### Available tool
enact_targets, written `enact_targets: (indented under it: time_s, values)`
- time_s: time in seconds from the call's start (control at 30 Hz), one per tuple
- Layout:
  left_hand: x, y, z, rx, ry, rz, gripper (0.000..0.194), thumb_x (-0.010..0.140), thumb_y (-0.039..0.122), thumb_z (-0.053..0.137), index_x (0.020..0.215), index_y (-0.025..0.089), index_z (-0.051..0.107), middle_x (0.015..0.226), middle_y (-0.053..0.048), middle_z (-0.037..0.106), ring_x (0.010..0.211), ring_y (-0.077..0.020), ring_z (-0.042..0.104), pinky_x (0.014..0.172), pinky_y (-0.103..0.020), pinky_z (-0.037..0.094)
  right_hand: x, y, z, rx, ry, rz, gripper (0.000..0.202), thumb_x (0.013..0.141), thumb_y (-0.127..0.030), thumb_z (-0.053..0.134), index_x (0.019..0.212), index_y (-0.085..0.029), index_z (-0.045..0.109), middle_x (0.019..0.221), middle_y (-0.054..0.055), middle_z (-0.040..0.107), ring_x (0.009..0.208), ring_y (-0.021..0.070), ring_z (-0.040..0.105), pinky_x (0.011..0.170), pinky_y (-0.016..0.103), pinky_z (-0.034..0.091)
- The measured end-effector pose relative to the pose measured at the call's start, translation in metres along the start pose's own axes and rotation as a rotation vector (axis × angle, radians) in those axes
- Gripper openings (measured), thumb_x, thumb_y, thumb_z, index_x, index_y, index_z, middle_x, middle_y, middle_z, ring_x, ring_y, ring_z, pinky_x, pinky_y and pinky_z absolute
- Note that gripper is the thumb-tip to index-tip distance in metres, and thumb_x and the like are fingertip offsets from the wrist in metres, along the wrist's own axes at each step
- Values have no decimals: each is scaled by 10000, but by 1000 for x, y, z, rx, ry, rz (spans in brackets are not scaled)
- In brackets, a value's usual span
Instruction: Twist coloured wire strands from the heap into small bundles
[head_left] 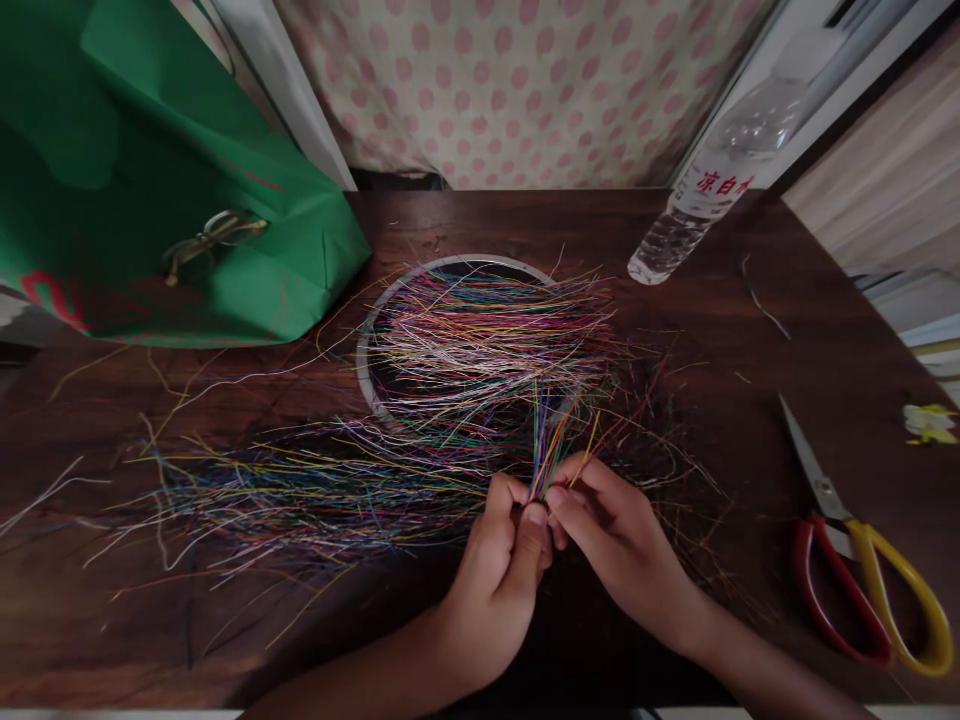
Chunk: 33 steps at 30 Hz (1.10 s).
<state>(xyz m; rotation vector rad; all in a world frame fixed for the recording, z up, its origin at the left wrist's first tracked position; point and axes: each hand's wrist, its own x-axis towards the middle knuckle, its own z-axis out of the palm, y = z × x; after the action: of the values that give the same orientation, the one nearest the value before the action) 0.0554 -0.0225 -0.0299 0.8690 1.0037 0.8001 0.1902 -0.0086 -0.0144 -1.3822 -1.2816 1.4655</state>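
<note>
My left hand point(496, 580) and my right hand point(611, 540) meet near the table's front middle, both pinching a small bundle of thin coloured wires point(547, 445) that stands up from the fingertips. A wide spread of loose multicoloured wires point(300, 490) lies on the dark wooden table point(750, 380) to the left of my hands. More wires point(487, 340) are piled across a round metal-rimmed bowl point(365, 345) just beyond the hands.
A green paper bag point(187, 180) with a looped handle lies at the back left. A clear plastic water bottle point(705, 190) lies tilted at the back right. Scissors with red and yellow handles point(862, 570) rest at the right front. A dotted cloth point(517, 90) hangs behind.
</note>
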Motion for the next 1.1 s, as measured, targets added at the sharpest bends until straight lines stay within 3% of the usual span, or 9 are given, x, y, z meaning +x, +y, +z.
enact_targets:
  time_s: [0.4, 0.6, 0.77, 1.1]
  values:
    - [-1, -4, -1, 70, -33, 36, 264, 951, 460, 362, 867, 215, 410, 544, 99, 304, 426, -72, 242, 440, -211, 259, 2, 1, 0, 100, -45, 22, 82, 818, -206, 549, 768, -199, 485, 624, -52, 492, 566, 98, 500, 544, 234, 400]
    - [2, 1, -1, 24, -85, 54, 250, 962, 414, 376, 827, 205, 402, 565, 98, 323, 430, -54, 247, 433, -194, 248, 5, -1, -1, 141, -64, -15, 70, 855, -215, 533, 788, -196, 526, 633, -47, 520, 559, 82, 467, 526, 207, 381]
    - [1, 1, 0, -34, -63, 31, 240, 965, 404, 378, 835, 203, 398, 582, 96, 331, 440, -49, 255, 430, -183, 247, 2, 0, 1, 137, -45, -13, 97, 876, -231, 521, 787, -193, 524, 669, -41, 512, 584, 82, 459, 547, 208, 392]
    - [-1, -3, 3, -63, -44, 15, 261, 956, 441, 378, 840, 208, 384, 578, 98, 334, 444, -46, 261, 423, -174, 238, 1, -1, -1, 198, -10, -2, 91, 798, -169, 583, 784, -197, 497, 659, -68, 461, 538, 56, 405, 502, 188, 351]
